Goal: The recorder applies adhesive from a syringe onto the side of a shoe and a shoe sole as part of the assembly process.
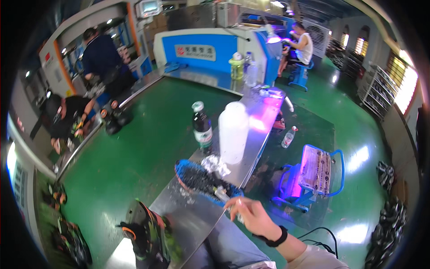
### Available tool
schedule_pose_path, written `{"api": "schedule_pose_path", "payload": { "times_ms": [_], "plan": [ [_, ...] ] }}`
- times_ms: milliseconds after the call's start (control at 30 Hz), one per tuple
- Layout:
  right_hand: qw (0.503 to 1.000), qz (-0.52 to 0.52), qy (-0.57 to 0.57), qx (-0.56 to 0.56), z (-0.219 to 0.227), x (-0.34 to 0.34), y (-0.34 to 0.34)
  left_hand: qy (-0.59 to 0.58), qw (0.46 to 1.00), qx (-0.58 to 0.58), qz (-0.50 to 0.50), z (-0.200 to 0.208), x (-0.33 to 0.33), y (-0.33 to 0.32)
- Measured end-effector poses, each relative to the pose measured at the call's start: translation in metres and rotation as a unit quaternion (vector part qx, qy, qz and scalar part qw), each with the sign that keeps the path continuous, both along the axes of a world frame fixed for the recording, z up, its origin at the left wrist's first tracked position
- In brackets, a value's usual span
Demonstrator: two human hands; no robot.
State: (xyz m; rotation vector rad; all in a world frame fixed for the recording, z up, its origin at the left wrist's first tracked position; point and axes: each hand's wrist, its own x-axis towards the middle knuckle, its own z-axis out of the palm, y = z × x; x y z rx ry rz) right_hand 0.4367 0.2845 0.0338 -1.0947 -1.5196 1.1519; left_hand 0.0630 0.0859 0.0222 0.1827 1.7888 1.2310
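Note:
My right hand point(253, 217), with a dark band at the wrist, reaches in from the lower right. Its fingers are pinched together at the near rim of a blue-edged, shallow oval tray point(181, 169) holding dark crumbs. A small pale, stick-like piece point(220, 193) lies over the tray just by my fingertips; whether they grip it is unclear. Crumpled foil or clear film point(216, 165) rests on the tray's far edge. A dark shoe with orange and green patches point(145, 235) stands blurred on the left of the metal ledge. My left hand is out of view.
Beyond the tray stand a white plastic bottle point(234, 132) and a dark drink bottle point(202, 127). The metal ledge point(186, 213) borders a green surface point(130, 148). A blue-framed stool point(313, 172) is at right. Two people work at left, another person point(304, 47) sits far off.

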Motion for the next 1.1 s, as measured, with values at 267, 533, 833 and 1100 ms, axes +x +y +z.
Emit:
{"api": "schedule_pose_path", "payload": {
  "times_ms": [267,533,833,1100],
  "plan": [
    [0.998,-0.048,-0.030,0.009,-0.020,-0.028,-0.003,0.107,0.991,-0.059,-0.051,-0.032,0.006,-0.097],
    [0.996,-0.084,-0.001,0.017,-0.036,-0.032,-0.029,0.140,0.957,0.230,0.105,-0.096,-0.069,-0.019],
    [0.999,0.004,0.015,0.048,-0.012,-0.060,-0.072,0.061,0.939,0.329,0.077,-0.107,-0.073,0.002],
    [0.980,0.161,0.095,-0.067,-0.018,-0.067,-0.083,0.088,0.938,0.320,0.102,-0.103,-0.071,-0.008]
  ]
}}
